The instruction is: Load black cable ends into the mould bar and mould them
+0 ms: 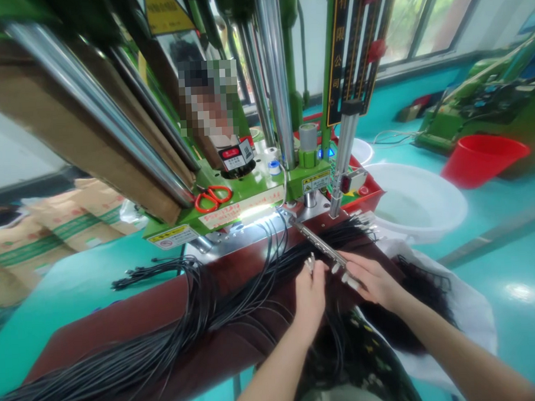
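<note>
My right hand (375,278) is closed around the near end of a long, narrow metal bar (318,242) with a row of notches. The bar slants up and left to the machine's lit metal plate. My left hand (309,296) pinches several small light-coloured cable ends (311,262) just left of the bar. Near my right fingers, several pale connector ends (348,278) show along the bar's lower side. Black cables (262,289) run in a thick bundle across the brown tabletop (134,312), behind and left of my hands.
A green press (267,188) with steel columns stands ahead, with orange-handled scissors (213,198) on its base. At right are a red control box (369,196), a white tub (418,200), a red bucket (482,158) and a white sack (467,310) holding black cables. Cartons (73,215) stand left.
</note>
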Available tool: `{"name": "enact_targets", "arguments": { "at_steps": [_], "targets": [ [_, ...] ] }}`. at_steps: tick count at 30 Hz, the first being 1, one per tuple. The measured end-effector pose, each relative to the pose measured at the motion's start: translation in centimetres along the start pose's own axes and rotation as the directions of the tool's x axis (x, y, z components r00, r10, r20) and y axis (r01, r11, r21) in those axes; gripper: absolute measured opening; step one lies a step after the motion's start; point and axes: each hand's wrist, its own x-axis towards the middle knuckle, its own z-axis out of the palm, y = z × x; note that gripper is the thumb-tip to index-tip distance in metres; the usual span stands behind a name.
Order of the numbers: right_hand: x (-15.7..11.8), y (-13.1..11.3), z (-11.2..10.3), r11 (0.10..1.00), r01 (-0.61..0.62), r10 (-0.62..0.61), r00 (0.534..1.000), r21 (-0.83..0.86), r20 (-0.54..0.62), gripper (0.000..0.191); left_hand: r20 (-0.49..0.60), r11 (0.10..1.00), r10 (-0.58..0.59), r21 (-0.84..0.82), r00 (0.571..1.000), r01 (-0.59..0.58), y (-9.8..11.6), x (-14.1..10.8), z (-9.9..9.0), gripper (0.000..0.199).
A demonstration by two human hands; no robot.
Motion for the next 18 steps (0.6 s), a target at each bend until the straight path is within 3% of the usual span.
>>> {"name": "enact_targets", "arguments": {
  "at_steps": [3,10,18],
  "targets": [
    [-0.1,-0.4,0.0,1.0,-0.009,0.009,1.0,0.003,-0.024,0.061,-0.04,0.997,-0.034,-0.07,0.999,0.031,0.2,0.2,-0.3,0.043],
    [-0.3,-1.0,0.1,0.998,-0.026,0.028,0.999,-0.063,0.034,0.066,0.171,0.987,-0.122,0.126,0.978,0.101,0.4,0.7,-0.5,0.04],
    [-0.4,-1.5,0.0,0.995,-0.035,0.042,0.996,-0.091,0.074,0.064,0.308,0.977,-0.202,0.128,0.93,0.17,1.0,1.0,-1.1,0.04]
  ]
}}
